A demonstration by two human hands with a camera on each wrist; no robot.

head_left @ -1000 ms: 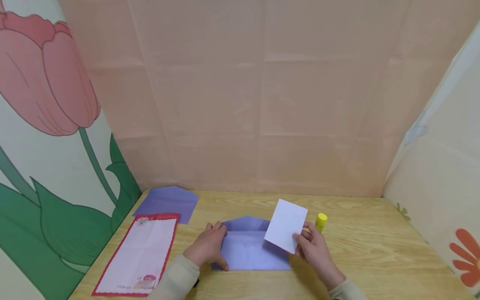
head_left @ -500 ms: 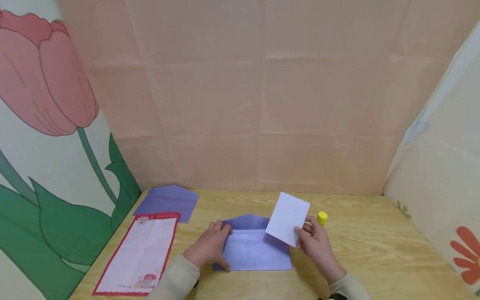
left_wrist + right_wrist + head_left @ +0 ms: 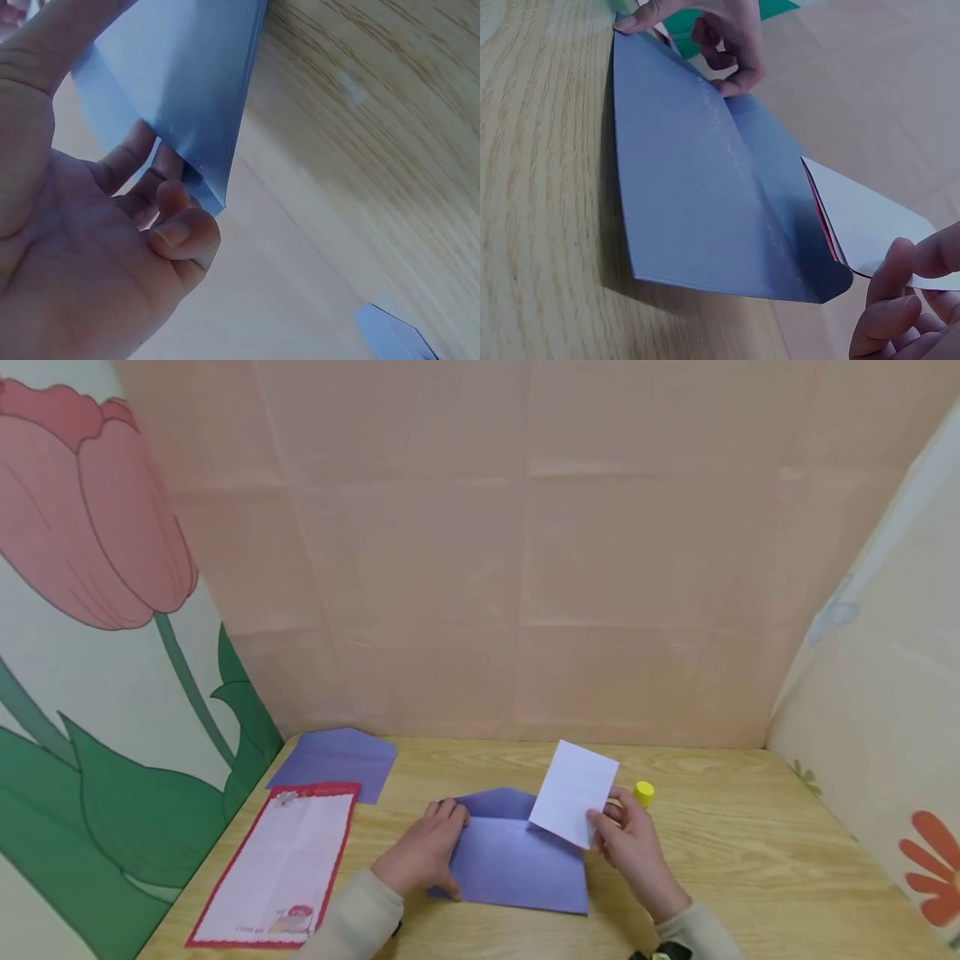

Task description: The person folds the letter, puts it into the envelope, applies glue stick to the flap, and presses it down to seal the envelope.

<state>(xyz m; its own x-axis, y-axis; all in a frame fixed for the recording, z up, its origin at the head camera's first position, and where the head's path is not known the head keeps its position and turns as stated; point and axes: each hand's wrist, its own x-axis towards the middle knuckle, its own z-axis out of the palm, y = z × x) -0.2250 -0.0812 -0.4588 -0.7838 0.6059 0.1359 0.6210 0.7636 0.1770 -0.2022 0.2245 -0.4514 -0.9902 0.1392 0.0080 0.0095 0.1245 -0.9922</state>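
A purple envelope [image 3: 517, 864] lies before me with its pointed flap [image 3: 498, 802] folded out at the far side. My left hand [image 3: 426, 847] grips its left end, thumb at the near edge and fingertips at the flap fold. In the right wrist view the envelope [image 3: 682, 165] is tilted, its near edge casting a shadow on the wood. My right hand [image 3: 630, 847] pinches a folded white sheet [image 3: 573, 793] by its lower right edge. One corner of the sheet overlaps the envelope's opening; red shows between its layers [image 3: 826, 225] in the right wrist view.
At the left lies a red-bordered letter sheet [image 3: 277, 868], overlapping a second purple envelope [image 3: 337, 760] behind it. A yellow glue stick [image 3: 643, 793] stands just beyond my right hand. The wooden table [image 3: 765, 843] meets a beige backdrop [image 3: 525, 610] at the back.
My left hand has shifted slightly right, and the envelope has tilted, its lower right corner swinging toward me. The white sheet has risen a little and still overlaps the envelope.
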